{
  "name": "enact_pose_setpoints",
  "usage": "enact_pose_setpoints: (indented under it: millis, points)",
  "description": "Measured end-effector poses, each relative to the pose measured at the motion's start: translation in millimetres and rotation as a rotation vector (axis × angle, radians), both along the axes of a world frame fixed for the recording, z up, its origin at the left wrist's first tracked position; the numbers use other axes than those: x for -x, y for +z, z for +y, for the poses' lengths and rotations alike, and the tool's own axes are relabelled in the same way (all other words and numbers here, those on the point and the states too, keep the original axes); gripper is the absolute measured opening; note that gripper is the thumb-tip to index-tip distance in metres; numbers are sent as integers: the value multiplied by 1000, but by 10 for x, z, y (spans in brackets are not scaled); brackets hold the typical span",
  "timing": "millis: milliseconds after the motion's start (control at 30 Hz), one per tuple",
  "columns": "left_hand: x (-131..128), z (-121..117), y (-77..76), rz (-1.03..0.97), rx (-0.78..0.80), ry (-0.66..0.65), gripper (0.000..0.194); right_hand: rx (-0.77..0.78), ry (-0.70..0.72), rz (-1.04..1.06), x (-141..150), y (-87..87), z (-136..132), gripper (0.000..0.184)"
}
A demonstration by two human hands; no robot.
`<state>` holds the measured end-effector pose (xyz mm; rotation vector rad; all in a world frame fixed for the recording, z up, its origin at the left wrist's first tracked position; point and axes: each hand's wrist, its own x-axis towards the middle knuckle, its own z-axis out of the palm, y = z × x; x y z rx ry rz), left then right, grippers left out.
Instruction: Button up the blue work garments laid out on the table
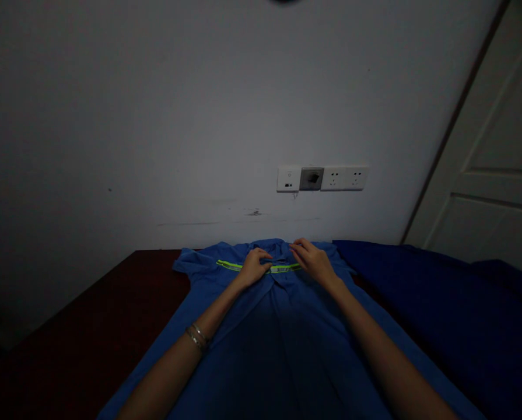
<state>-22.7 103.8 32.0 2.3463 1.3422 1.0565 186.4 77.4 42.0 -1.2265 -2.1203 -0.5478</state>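
A blue short-sleeved shirt (261, 344) lies spread front side up, its collar toward the wall. A yellow-green and silver reflective strip (229, 265) runs across its chest. My left hand (255, 266) is at the front opening just below the collar, fingers curled and closed on the cloth by the strip. To its right, my right hand (312, 261) is raised slightly, with thumb and fingers pinched at the right side of the collar (280, 249). The dim light hides exactly how much cloth each hand grips.
The shirt lies on a dark red tabletop (147, 303) against a pale wall (177, 116). A darker blue cloth (444, 315) covers the right side. Sockets and switches (322, 178) are on the wall behind, and a white panelled door (492, 146) stands at the right.
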Motion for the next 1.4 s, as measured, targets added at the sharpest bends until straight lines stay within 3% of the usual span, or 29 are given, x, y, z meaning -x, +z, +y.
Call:
enact_pose_setpoints:
  millis: [200,300,400,533,667,800,1033,1200,1400]
  points:
    - [-25,-326,457,99,-166,91,17,109,-67,-15,28,220,-107,28]
    - [-65,-587,568,218,-95,45,18,217,-89,-30,115,332,-205,27]
    - [-25,-814,502,434,66,-15,16,352,-99,-83,195,361,-346,25]
    - [192,-1048,280,657,134,19,17,434,-71,-180,203,225,-585,24]
    - [445,-1242,84,731,150,1,18,458,-51,-182,87,22,-812,22]
    - [547,-1393,-37,741,170,61,22,443,-30,-167,-6,-108,-958,19]
    - [415,-1539,-154,778,144,137,31,389,-67,-132,69,-137,-1083,20]
    - [347,-1536,-216,821,90,133,24,354,-71,-96,175,-137,-1141,21]
    - [362,-1538,-172,824,95,120,23,362,-37,-1,301,-189,-1151,21]
